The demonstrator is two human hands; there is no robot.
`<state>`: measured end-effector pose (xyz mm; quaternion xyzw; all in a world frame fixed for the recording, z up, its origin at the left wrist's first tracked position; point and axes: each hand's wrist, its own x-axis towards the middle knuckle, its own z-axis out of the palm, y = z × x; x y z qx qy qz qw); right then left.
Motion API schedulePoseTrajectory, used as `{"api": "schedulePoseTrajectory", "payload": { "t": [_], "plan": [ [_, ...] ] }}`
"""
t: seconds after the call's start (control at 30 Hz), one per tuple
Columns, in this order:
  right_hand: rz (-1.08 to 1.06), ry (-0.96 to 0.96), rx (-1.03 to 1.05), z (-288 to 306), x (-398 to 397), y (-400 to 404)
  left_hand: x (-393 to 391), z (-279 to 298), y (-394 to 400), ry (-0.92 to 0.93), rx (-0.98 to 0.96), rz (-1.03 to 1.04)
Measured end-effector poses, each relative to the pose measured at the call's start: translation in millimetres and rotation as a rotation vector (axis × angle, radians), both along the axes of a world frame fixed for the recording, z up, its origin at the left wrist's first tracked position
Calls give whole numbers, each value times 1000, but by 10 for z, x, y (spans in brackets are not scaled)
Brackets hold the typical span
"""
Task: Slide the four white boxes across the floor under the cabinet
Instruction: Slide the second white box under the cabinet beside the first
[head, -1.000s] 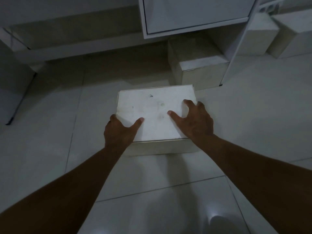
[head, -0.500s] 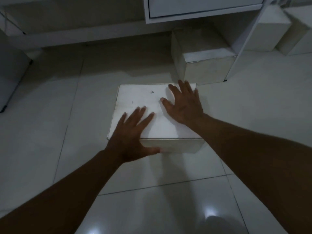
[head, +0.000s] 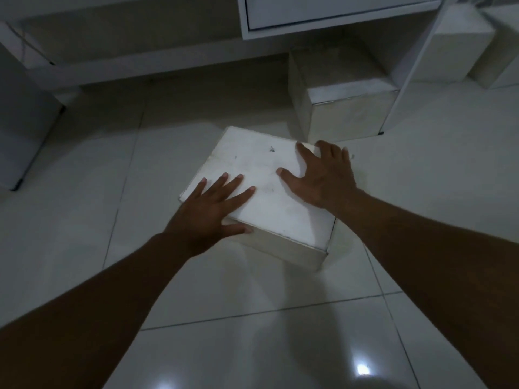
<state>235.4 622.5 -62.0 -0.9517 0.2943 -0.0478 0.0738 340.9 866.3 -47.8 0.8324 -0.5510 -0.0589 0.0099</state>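
White cardboard box point(head: 261, 189) sits on the glossy tiled floor point(head: 84, 220) in front of the cabinet point(head: 323, 15), turned at an angle so that 1 corner points toward the open space beneath the cabinet. Your left hand point(head: 209, 213) lies flat with fingers spread on the near left corner of the lid, thumb hooked over the near edge; your right hand point(head: 323, 178) lies flat on the far right part of the lid, fingertips curling over its far corner. Neither hand encloses the box: both are open palms pressing down, not clenched. A second white box point(head: 342, 105) is already partly under the cabinet, beside the cabinet leg point(head: 407, 80), and its near face stands close to your right fingertips. 2 more pale boxes point(head: 460, 51) appear beyond the leg at upper right, dim and partly cropped. To do this step well, you would likely square the box first, so that a flat face rather than a corner leads. Keep your palms low and push forward more than downward, since heavy pressure adds friction on the tile. Aim for the free floor to the left of the second box; a skewed push could wedge the corner against that box or trap your right fingers between them.
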Motion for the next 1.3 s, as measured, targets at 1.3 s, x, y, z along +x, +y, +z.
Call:
{"api": "schedulePoseTrajectory", "payload": {
  "t": [1.3],
  "plan": [
    [421, -81, 33, -8, -625, -88, -204, 127, -847, 100, 85, 21]
  ]
}}
